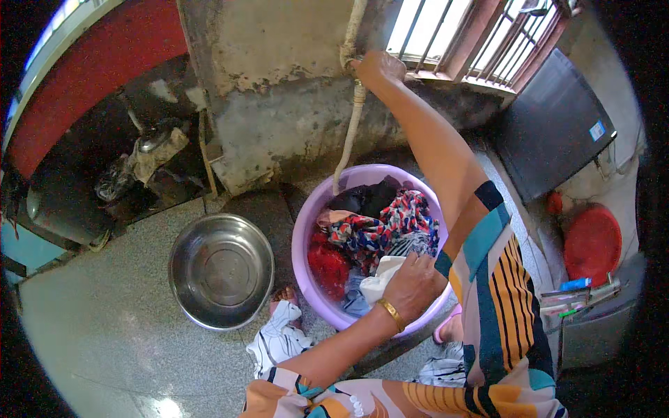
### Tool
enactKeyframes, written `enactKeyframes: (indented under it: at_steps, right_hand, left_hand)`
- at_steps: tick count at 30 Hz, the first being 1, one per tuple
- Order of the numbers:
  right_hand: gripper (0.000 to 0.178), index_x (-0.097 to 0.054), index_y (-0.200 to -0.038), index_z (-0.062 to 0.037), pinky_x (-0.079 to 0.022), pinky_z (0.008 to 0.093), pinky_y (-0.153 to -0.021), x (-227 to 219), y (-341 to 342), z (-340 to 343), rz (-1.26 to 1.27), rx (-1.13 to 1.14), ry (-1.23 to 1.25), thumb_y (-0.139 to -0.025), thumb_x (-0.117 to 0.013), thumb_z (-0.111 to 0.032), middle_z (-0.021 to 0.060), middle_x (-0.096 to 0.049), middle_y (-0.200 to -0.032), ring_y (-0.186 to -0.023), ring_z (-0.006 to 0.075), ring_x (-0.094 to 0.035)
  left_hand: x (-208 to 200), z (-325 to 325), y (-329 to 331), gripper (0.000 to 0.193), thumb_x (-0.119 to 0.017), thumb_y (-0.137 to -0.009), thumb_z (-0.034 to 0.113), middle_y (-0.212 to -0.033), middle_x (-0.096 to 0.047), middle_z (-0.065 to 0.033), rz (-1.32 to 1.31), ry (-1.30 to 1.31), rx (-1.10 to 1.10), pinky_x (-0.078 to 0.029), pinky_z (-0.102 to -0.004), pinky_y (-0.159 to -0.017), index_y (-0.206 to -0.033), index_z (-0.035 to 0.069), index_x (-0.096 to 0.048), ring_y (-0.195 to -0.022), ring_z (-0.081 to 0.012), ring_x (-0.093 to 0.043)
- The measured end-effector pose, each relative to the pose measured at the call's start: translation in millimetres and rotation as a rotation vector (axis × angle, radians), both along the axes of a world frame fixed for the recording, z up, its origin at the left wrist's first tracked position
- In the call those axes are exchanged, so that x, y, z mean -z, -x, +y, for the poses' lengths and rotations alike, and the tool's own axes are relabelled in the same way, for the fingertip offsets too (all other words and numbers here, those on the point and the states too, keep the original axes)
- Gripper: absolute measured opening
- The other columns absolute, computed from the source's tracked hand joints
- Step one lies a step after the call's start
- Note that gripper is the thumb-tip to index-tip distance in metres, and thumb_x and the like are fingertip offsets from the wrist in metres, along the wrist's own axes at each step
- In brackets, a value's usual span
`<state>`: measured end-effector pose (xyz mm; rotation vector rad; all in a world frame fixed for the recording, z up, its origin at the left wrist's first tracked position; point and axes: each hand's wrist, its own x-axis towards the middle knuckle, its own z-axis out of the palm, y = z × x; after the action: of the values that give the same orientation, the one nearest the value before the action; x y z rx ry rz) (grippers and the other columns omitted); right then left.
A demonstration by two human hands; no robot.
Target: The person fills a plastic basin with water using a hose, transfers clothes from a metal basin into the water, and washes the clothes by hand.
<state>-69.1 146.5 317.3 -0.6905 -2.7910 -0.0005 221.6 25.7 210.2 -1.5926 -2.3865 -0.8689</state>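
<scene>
A lilac plastic tub (301, 279) stands on the floor before me, full of wet-looking laundry. In it lie a red garment (327, 265), a patterned red, navy and white cloth (376, 230) and a dark cloth (366, 199). My left hand (412, 289), a gold bracelet on its wrist, is closed over a white thing (380, 279) above the tub's near right part; I cannot tell whether it is a scoop or folded cloth. My right hand (380, 70) reaches up to the wall and grips the wrapped pipe (359, 94) at a joint. The pipe's lower end hangs over the tub.
Left of the tub sits a steel basin (223, 272) on the speckled floor. A red round basin (592, 244) is at the right, below a dark grey cabinet-like box (557, 125). The barred window (446, 35) is above. My feet stand close to the tub.
</scene>
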Motion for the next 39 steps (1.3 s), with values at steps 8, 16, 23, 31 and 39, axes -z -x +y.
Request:
enactKeyframes:
  at_steps: [8,16,23,31,39]
  right_hand:
    - [0.059,-0.061,-0.082,-0.0041,-0.045,0.0322,-0.062,-10,-1,69,0.016,-0.139,0.473,-0.080,-0.032,-0.056,0.0090,-0.060,-0.064,-0.066,0.0166,-0.058]
    - [0.050,-0.059,-0.075,-0.0013,-0.047,0.0320,-0.054,52,-75,95,-0.037,-0.250,0.488,-0.084,-0.033,-0.043,0.0092,-0.059,-0.057,-0.053,0.0190,-0.058]
    - [0.025,-0.056,-0.081,-0.0012,-0.043,0.0310,-0.048,109,-134,100,-0.021,-0.526,0.505,-0.082,-0.048,-0.025,0.0109,-0.052,-0.056,-0.050,0.0149,-0.054]
    - [0.020,-0.057,-0.088,-0.0006,-0.044,0.0275,-0.051,165,-215,122,-0.323,-0.454,0.527,-0.078,-0.051,-0.017,0.0078,-0.056,-0.063,-0.055,0.0113,-0.054]
    - [0.026,-0.055,-0.094,-0.0065,-0.042,0.0394,-0.074,99,-145,117,0.135,-0.477,0.124,-0.077,-0.051,-0.026,0.0168,-0.057,-0.085,-0.085,0.0328,-0.054]
  left_hand:
    - [-2,0,3,0.005,-0.050,-0.069,0.014,-0.068,-0.050,-0.0047,0.030,0.011,-0.003,-0.037,-0.0312,-0.064,-0.066,0.012,-0.052,-0.071,-0.0175,-0.050]
    - [2,-15,24,0.005,-0.048,-0.068,0.013,-0.068,-0.051,-0.0055,0.086,0.003,-0.042,-0.039,-0.0337,-0.062,-0.067,0.011,-0.053,-0.069,-0.0202,-0.051]
    - [-9,-90,101,0.012,-0.055,-0.060,0.009,-0.071,-0.054,-0.0091,0.141,-0.146,-0.515,-0.042,-0.0389,-0.060,-0.072,0.010,-0.056,-0.069,-0.0275,-0.053]
    - [37,-197,152,0.019,-0.061,-0.065,0.026,-0.085,-0.057,-0.0077,0.183,0.188,-1.049,-0.037,-0.0498,-0.077,-0.083,0.017,-0.061,-0.087,-0.0271,-0.053]
    - [18,-145,88,0.034,-0.060,-0.068,0.028,-0.090,-0.057,-0.0086,0.102,0.099,-0.600,-0.026,-0.0599,-0.087,-0.096,0.010,-0.054,-0.089,-0.0250,-0.052]
